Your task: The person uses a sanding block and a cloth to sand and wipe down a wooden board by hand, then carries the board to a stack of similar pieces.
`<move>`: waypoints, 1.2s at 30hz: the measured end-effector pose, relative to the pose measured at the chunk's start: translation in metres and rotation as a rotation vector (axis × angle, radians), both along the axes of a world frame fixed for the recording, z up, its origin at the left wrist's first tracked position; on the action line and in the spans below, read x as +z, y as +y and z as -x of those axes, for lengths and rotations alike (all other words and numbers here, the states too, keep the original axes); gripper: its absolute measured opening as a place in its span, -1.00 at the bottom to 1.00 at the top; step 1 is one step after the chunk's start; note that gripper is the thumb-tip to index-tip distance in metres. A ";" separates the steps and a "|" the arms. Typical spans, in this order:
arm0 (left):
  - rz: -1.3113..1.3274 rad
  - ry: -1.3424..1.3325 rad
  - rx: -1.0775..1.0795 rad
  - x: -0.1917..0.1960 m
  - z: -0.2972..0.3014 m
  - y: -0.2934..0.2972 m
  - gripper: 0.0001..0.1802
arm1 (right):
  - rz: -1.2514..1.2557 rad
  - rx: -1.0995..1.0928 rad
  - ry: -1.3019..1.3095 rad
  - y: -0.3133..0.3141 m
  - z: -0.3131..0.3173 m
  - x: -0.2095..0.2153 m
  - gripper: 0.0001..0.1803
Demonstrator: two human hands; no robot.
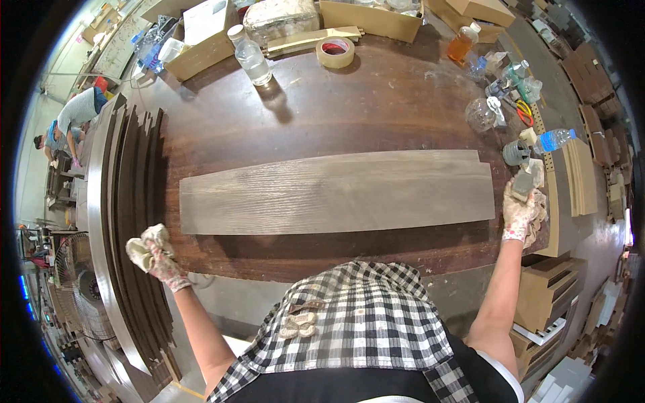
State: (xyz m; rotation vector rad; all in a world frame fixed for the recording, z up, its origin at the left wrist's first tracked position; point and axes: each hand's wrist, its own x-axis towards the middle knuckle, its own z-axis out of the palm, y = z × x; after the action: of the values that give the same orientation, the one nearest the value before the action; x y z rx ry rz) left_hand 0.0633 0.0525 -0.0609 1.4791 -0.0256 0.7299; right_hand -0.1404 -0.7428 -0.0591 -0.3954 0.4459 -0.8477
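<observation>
Workshop space spreads around a dark brown table [376, 114], with a roll of tape [345, 61] and a clear bottle [254, 64] toward its far edge and a stack of dark planks [121, 221] along the left. Lying flat on the table, across its middle, I have one long grey-brown board [349, 195], well apart from the bottle and with neither hand touching it.

On my feed, the left hand [161, 263], gloved, is off the board's near left corner, fingers curled round a bunched whitish cloth [152, 237]. Over on the right side of the table, the gloved right hand [519, 213] has its fingers closed on a greyish block [523, 183], near a small grey tin [516, 152]; I can't tell what the block is made of.

I read the step in hand as readying the cloth and block for work on the board's upper face. To my judgement, the next move calls for bringing the block in from the right and laying it flat, keeping its stroke along the grain.

The board's long axis runs left to right, its grain lines the same way where they show. Its far right corner has a small step; whether a second board lies underneath, I can't say.
</observation>
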 end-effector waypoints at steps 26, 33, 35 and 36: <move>-0.961 0.003 -0.775 0.045 0.036 -0.203 -0.42 | 2.065 0.847 0.378 0.349 -0.224 0.073 -0.56; -0.912 -0.019 -0.774 0.037 0.039 -0.201 -0.45 | 2.119 0.894 0.053 0.504 -0.309 0.058 -0.57; -0.872 -0.005 -0.808 0.046 0.039 -0.201 -0.52 | 2.098 0.940 0.010 0.543 -0.325 0.060 -0.57; -0.897 -0.038 -0.803 0.046 0.035 -0.202 -0.52 | 2.106 0.939 -0.010 0.557 -0.335 0.058 -0.57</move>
State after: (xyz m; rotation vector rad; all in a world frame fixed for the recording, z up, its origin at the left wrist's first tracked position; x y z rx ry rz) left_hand 0.0287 -0.1493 -0.0148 2.0676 -1.0282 0.0469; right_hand 0.1949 -0.1854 -0.0007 -2.2826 -0.8443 -0.0512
